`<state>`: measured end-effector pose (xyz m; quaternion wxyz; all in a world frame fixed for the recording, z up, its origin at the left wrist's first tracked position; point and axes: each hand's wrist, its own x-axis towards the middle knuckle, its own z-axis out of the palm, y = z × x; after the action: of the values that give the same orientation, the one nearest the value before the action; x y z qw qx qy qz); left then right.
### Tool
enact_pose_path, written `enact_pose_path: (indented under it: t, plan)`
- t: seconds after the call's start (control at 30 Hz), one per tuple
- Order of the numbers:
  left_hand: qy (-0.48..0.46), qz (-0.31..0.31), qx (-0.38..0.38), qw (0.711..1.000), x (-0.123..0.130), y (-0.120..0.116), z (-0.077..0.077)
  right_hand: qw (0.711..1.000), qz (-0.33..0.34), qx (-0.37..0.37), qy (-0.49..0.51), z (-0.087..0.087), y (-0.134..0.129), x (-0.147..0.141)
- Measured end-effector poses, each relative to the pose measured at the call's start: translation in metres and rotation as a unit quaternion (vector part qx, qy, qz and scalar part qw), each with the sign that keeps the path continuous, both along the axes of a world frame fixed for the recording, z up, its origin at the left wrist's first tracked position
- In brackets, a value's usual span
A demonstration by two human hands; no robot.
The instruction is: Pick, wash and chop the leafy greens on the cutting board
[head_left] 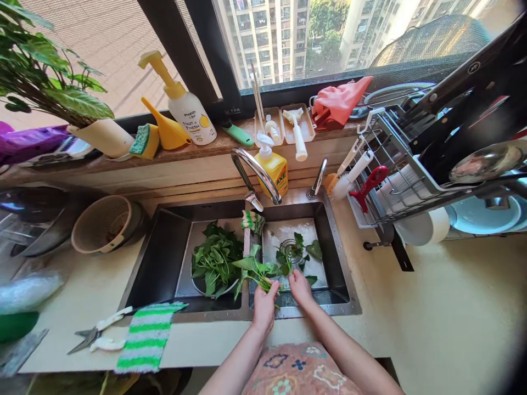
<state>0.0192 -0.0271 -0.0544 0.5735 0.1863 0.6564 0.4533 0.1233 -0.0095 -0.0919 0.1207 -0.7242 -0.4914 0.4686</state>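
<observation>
Over the front of the right sink basin, my left hand is closed round the stems of a bunch of leafy greens, whose leaves hang over the divider. Just to its right, my right hand pinches a green leaf by its stem. A heap of greens fills a bowl in the left basin. Several loose leaves lie round the drain of the right basin. A green-striped cloth rests on the divider below the faucet.
Scissors and a striped towel lie at the counter's front left. A brown basket stands left of the sink. Behind the faucet is a yellow bottle. A dish rack holds utensils at the right.
</observation>
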Motion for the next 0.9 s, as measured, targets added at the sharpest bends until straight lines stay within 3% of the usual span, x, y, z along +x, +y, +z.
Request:
enact_pose_path:
  t: [0.1,0.27,0.37,0.47,0.63,0.77,0.9]
  plan:
    - [-0.014,-0.018,-0.010,1.000,-0.006,0.004,0.004,0.999,0.014,0.022,0.039,0.006,0.000,0.006]
    - [-0.157,-0.052,-0.106,0.980,-0.026,0.020,0.010,0.974,0.135,0.108,0.145,0.030,-0.014,0.011]
    - [-0.187,-0.086,-0.122,0.971,-0.033,0.022,0.011,0.968,0.194,0.113,0.112,0.039,-0.016,0.012]
    - [-0.171,-0.077,-0.116,0.975,-0.033,0.018,0.009,0.967,0.227,0.098,0.063,0.041,-0.014,0.010]
    - [-0.033,-0.048,-0.036,0.998,-0.021,0.009,0.003,0.990,0.138,0.014,-0.026,0.032,-0.008,-0.008]
    - [0.038,-0.048,0.006,0.998,-0.015,0.013,0.005,0.993,0.110,0.005,-0.031,0.021,0.007,-0.019]
    - [0.063,-0.015,0.021,0.998,-0.023,0.020,0.013,0.996,0.072,0.004,-0.061,0.002,0.046,0.009]
